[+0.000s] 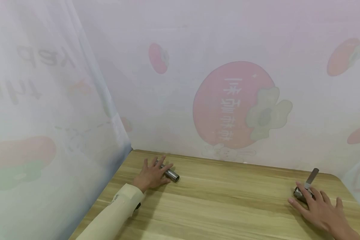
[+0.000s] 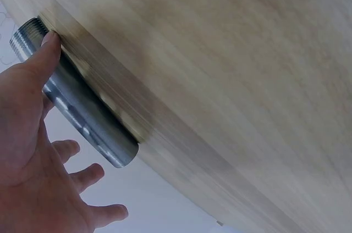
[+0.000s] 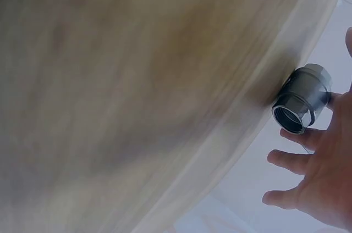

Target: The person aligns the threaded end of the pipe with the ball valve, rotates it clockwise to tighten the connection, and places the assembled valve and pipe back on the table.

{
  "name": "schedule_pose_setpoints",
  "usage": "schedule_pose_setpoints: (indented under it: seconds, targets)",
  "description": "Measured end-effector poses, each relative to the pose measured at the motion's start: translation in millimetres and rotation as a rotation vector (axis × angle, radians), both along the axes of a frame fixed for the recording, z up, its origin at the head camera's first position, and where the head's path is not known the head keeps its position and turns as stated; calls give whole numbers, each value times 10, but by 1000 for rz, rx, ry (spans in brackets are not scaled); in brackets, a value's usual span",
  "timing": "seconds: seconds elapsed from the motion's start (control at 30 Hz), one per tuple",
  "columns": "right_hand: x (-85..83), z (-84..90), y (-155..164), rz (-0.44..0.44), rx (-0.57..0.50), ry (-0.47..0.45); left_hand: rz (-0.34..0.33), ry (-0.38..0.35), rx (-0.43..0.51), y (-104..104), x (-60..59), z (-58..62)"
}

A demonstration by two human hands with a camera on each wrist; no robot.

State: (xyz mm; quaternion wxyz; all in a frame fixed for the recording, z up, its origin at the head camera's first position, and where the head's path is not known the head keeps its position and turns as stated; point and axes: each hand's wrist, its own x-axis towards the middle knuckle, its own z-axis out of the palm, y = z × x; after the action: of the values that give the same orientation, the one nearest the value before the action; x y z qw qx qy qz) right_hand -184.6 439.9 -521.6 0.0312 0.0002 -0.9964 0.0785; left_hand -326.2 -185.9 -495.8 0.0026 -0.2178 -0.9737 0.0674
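The right hand (image 1: 321, 208) is nearest, low on the right. Its fingers are spread flat over a small metal valve (image 1: 301, 192), which lies at the fingertips with its handle sticking up and away. Farther off on the left, the left hand (image 1: 151, 175) lies open on a metal pipe (image 1: 171, 174). The pipe's length runs out to the right, past the fingers. Both things rest on a wooden table (image 1: 222, 200). Behind it hangs a pale curtain (image 1: 234, 106) with red fruit pictures.

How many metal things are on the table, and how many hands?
Metal pipe: 1, lying under the left hand
Metal valve with a lever handle: 1, touched by the right hand
Hands: 2
Total: 4 on the wooden table
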Motion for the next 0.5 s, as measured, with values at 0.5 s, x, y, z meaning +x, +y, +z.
schedule_pose_setpoints:
  seconds: [0.5]
  targets:
    - [-19,12,3,2,1,10,-9,-18,1,-28,-4,8]
